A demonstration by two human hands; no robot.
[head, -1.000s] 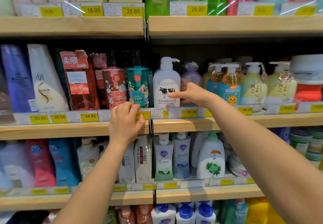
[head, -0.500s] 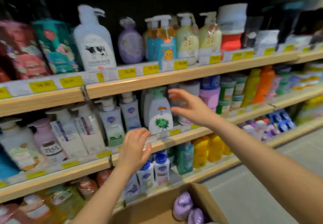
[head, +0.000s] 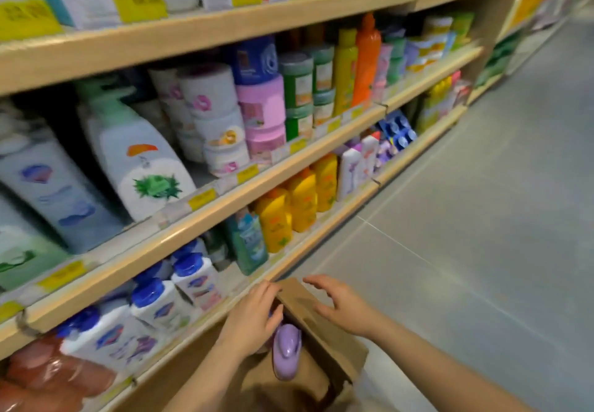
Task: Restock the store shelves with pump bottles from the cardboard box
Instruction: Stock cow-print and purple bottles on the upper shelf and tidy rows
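Both hands have come down off the upper shelf since a second ago: then the right was at the purple bottle up beside the white cow-label pump bottle, the left resting on the shelf edge; half a second ago both were mid-air dropping. Now they're at the cardboard box [head: 316, 321] on the floor by the bottom shelf. Read: one bottle placed, cycle restarts, next pick under way. Left hand [head: 254, 320] reaches into the box, fingers curled down over the inside edge just above a purple pump bottle [head: 287, 352]; its grip looks to be closing near the bottle top, but contact is hidden by the hand, so can't tell if it has hold. Right hand [head: 342, 304] is spread, fingers relaxed, hovering over the box flap, holding nothing. At least one purple bottle is visible in the box, lying nose-down; anything deeper is out of view. Around: bottom shelf [head: 321, 241] with blue-capped white bottles [head: 151, 302] just left of the box and yellow bottles [head: 302, 199] further along; middle shelf carries a big green-pump bottle [head: 138, 154] and stacked tubs [head: 218, 116]. In the way: the raised box flap sits between the hands, and the shelf lip is close to the left wrist, so my guess is the lift wants to go straight up before swinging to the shelf. Frame is motion-blurred, so labels are unreadable.
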